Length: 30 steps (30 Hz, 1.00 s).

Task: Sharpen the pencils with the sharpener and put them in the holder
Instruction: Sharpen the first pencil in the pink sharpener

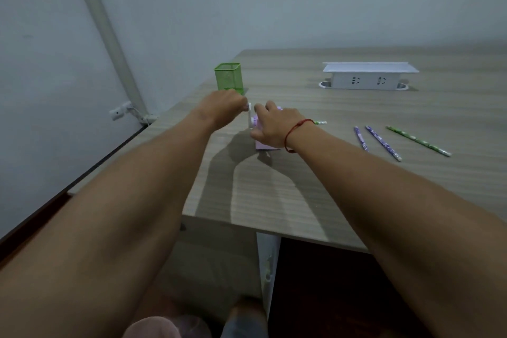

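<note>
- The right hand (274,126) covers the lilac crank sharpener (264,146) at frame centre, grip clamped on its body, likely to steady it; a green pencil (320,122) juts from its right side
- The left hand (225,107) has its grip closed on the white crank handle (249,118), placed to turn it
- Three spare pencils (382,143) lie at centre right, presumably waiting; the green mesh holder (227,77) stands just beyond the left hand, no pencil showing above its rim
- Wood-grain counter (301,186); white socket box (365,79) at upper right; grey wall and pipe (104,22) at upper left

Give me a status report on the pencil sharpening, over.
Left hand grips crank, right hand holds sharpener, green pencil inserted. Three pencils loose on table; no pencils stick out of holder. Nothing blocking.
</note>
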Available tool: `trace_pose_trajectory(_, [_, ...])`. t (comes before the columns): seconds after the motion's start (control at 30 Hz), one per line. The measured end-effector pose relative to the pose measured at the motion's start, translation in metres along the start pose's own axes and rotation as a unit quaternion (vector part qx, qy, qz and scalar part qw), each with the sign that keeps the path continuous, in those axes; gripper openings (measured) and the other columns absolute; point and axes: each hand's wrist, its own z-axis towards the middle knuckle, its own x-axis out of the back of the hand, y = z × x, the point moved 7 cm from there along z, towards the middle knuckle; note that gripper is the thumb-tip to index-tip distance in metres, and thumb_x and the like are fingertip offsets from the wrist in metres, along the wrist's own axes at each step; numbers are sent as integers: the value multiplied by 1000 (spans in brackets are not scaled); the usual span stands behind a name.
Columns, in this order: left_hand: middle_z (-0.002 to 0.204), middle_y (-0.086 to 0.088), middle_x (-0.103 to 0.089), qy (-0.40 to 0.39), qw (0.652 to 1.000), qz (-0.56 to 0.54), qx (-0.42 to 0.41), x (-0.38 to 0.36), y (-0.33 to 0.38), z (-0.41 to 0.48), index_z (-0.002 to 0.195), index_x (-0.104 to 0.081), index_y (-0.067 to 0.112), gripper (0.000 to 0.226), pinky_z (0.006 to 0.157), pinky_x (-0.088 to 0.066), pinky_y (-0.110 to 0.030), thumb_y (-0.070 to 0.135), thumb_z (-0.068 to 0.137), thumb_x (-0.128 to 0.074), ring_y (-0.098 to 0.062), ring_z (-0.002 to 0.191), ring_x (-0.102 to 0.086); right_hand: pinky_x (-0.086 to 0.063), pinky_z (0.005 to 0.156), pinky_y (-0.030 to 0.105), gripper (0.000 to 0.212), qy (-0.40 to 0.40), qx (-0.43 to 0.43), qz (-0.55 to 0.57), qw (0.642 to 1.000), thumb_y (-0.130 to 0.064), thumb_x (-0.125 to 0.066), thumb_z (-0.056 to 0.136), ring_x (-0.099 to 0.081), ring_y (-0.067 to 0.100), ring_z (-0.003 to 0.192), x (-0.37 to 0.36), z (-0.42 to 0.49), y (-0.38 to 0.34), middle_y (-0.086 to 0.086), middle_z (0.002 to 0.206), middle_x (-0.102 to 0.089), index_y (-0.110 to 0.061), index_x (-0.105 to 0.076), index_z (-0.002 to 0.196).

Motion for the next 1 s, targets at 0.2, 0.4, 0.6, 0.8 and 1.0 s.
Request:
trace_pose_trajectory(0.2, [98,-26,-65,69,997,-13,-15,19,11,-24,100,-64,-1,30,69,-44,-44,20,99,-42,-43,89,-61,-40,96,43,49,-23,-29,4,999,-41,-38,96,-50,34,123,3,-2,-6,13,138,-42,-13,-38,136])
trace_pose_trajectory(0.4, [93,-26,-66,73,996,-46,-16,7,24,-59,97,-63,-1,28,66,-40,-43,20,98,-44,-43,86,-61,-38,99,46,51,-37,-25,-2,999,-43,-34,97,-48,37,126,4,-4,-9,15,141,-39,-11,-38,137])
trace_pose_trajectory(0.6, [96,-27,-66,8,995,-98,21,-7,31,-69,100,-65,-2,33,70,-39,-38,23,99,-44,-41,88,-60,-39,99,46,54,-40,0,1,999,-46,-35,97,-49,38,124,-2,-1,-6,15,143,-36,-12,-35,139])
trace_pose_trajectory(0.8, [112,-22,-64,-74,995,-73,10,-16,35,-59,112,-63,1,31,82,-42,-37,21,99,-43,-36,101,-59,-41,96,45,52,-34,12,11,999,-42,-38,96,-52,40,118,-3,3,-3,14,141,-38,-13,-36,139])
trace_pose_trajectory(1.0, [113,-15,-65,-100,995,-13,-7,-44,34,-50,113,-64,8,29,84,-46,-37,18,101,-40,-30,104,-60,-43,93,45,53,-17,29,-7,999,-43,-39,95,-54,39,113,-5,3,-2,14,138,-40,-12,-36,137])
